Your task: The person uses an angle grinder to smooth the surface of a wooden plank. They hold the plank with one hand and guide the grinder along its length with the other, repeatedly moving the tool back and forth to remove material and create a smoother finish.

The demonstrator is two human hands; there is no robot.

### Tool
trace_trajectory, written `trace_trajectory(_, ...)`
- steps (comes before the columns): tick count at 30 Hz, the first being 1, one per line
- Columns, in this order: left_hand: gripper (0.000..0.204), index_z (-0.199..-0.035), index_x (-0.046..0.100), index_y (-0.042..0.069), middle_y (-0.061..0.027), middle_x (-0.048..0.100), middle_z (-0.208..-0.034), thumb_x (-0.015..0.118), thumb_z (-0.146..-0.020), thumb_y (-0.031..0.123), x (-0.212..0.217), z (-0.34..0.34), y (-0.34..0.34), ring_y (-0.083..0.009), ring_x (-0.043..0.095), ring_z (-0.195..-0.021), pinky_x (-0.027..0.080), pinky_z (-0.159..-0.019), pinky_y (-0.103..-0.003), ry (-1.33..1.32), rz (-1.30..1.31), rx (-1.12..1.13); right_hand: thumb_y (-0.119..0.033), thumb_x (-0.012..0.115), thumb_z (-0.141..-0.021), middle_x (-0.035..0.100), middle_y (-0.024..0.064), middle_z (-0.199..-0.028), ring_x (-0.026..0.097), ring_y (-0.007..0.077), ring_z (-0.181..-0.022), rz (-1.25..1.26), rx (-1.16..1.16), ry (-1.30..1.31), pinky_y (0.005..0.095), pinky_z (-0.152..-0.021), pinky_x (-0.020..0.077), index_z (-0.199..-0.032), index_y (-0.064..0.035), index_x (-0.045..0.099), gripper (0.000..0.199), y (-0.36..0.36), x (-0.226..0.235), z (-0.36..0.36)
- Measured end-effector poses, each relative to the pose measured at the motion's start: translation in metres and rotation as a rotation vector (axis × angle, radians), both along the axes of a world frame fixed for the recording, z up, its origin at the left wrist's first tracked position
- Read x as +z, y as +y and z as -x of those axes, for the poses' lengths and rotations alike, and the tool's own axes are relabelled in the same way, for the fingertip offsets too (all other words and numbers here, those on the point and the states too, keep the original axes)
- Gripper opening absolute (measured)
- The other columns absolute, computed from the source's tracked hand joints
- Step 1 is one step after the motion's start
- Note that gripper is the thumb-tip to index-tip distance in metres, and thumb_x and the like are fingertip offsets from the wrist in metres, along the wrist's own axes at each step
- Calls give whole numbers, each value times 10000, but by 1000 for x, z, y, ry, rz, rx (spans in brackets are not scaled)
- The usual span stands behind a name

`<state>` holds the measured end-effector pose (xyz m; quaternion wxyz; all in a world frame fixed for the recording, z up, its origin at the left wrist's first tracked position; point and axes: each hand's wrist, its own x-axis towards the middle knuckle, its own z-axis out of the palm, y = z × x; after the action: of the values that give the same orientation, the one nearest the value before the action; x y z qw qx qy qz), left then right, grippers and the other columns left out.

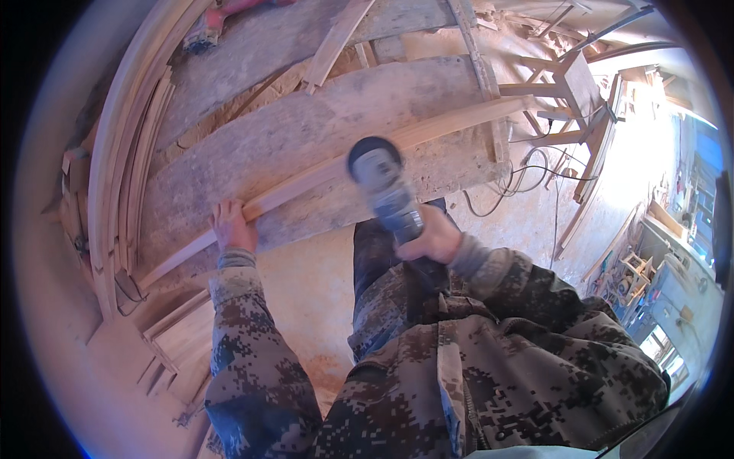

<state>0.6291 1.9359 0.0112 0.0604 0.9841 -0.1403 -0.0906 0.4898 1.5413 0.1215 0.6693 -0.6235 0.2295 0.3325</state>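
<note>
A long, pale wooden strip [306, 181] lies at a slant across the workbench [428, 162], running from lower left to upper right. Around its left part, the fingers of my left hand [232, 224] close over the edge. My right hand [433, 236] grips the grey body of an angle grinder [388, 191], slightly blurred. Its round black disc [373, 157] is over the strip near the middle of the bench; whether it touches the wood I cannot tell.
Long boards [130, 145] stack along the left side. Another board [336, 46] lies beyond the bench. At the right stand a wooden stool [579, 92] and loose black cables [527, 170] on the floor. A red tool [222, 14] sits at the far left.
</note>
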Motion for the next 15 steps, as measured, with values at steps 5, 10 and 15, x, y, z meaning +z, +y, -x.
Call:
trace_trajectory(5,338,-1006,734,147,-80,648,-1115,878,-702,181,8,-10,-44,-321,593,-1164,462,-986,-471,54,35,-44,-168,867,-615,742,171,-981,710,265,-873,38,160,-61,396,-851,578,-1155,32,658,612,47,-17,-17)
trace_trajectory(10,358,-993,729,147,-96,647,-1083,885,-683,234,17,-9,-69,-365,629,-1059,529,-880,-502,16,95,-41,-141,857,-623,735,152,-965,698,242,-857,45,111,-38,382,-826,575,-1155,36,657,596,9,-2,-7)
trace_trajectory(15,375,-992,724,124,-116,645,-1068,884,-682,263,17,-7,-67,-392,626,-1039,545,-873,-512,-9,70,-57,-85,835,-650,702,84,-934,666,201,-825,-52,-64,54,361,-794,568,-1165,31,654,558,-46,15,6)
